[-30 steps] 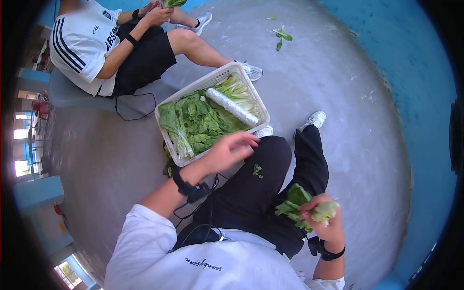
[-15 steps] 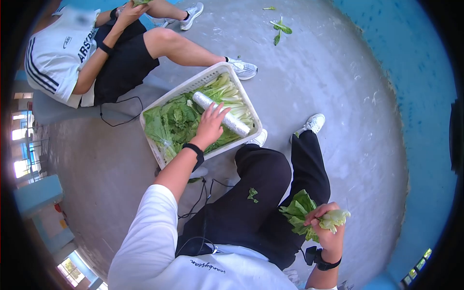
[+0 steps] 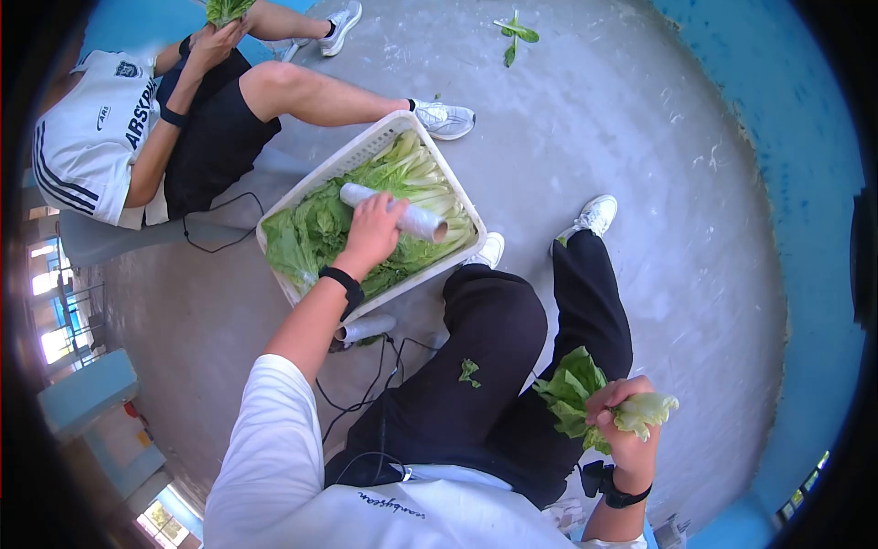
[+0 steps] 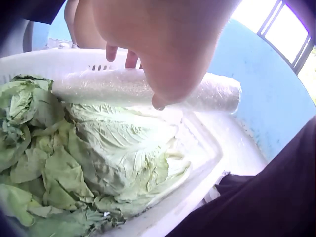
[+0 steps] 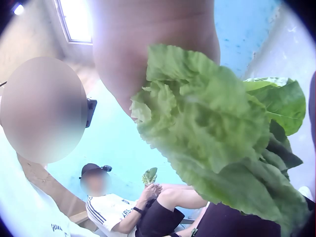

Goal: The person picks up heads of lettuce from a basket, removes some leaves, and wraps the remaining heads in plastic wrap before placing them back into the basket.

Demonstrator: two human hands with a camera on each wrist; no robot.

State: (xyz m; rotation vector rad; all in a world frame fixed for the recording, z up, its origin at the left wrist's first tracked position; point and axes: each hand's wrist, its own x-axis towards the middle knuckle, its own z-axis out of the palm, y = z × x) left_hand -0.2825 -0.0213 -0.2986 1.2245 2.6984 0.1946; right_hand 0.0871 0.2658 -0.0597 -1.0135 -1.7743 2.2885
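Observation:
My left hand [image 3: 373,229] grips a roll of cling film [image 3: 423,222] over the crate. In the left wrist view the thumb lies on the near side of the cling film [image 4: 212,94], with fingers showing past its far side. Under it, leafy greens [image 4: 128,148] fill the white plastic crate [image 3: 466,197], with pale stalks toward one side. My right hand [image 3: 631,430] holds a bunch of lettuce [image 3: 572,389] above my thigh, its pale base sticking out past the fist. Broad leaves of that lettuce [image 5: 207,118] cover much of the right wrist view.
A second roll of film [image 3: 366,328] lies beside the crate, near black cables [image 3: 366,398]. Another person [image 3: 101,137] sits across, holding greens [image 3: 227,9]. Loose leaves [image 3: 515,37] lie on the floor, and a leaf scrap [image 3: 468,372] on my thigh.
My left hand has moved from above my knee to the roll of cling film in the crate and taken hold of it. The roll has tilted, baring its core end. My right hand keeps the lettuce.

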